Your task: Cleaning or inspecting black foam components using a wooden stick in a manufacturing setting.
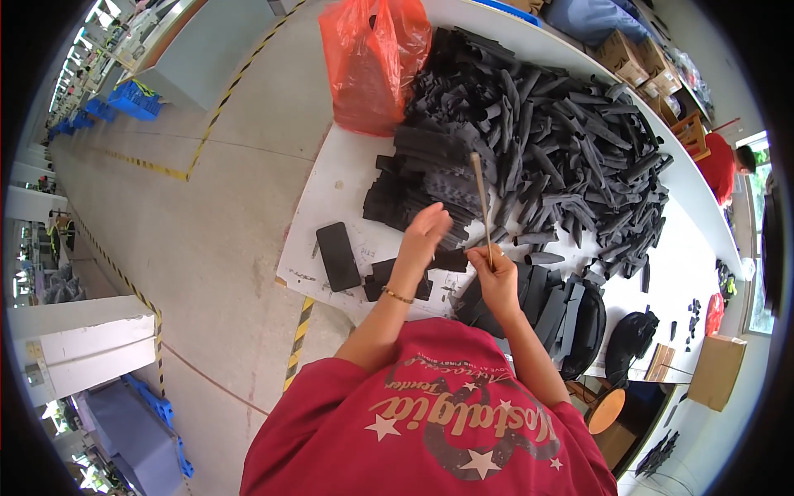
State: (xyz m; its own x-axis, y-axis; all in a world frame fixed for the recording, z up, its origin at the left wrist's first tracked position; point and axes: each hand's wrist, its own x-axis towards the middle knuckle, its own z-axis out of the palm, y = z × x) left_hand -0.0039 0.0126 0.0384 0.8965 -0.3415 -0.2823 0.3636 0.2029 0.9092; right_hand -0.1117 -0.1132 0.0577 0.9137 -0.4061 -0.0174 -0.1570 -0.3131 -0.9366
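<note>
Centrally, as I view it remotely through the head camera, two bare hands lie over the near side of a white tabletop point(328, 183). The right hand point(496, 279) pinches a thin rod point(480, 192) between thumb and fingers; the rod stands out at a slight tilt, its far end seen against a layered stack of black pieces point(438, 161). A small black strip point(450, 260) lies at these fingertips; I cannot tell whether they grip it too. The left hand point(425, 235), blurred, is to the left of the rod, over the near part of the stack; how far its fingers are spread, and whether they touch anything, I cannot tell. Just behind it sits a bracelet point(399, 295). To the right of the stack I note a large heap of dark, curled pieces point(571, 149). Left of the hands, a black phone point(338, 256) lies flat; at the far left corner stands a red plastic bag point(360, 74). Right of the right hand, flat black panels point(538, 298) overlap, with a rounded black article point(626, 341) farther right
</note>
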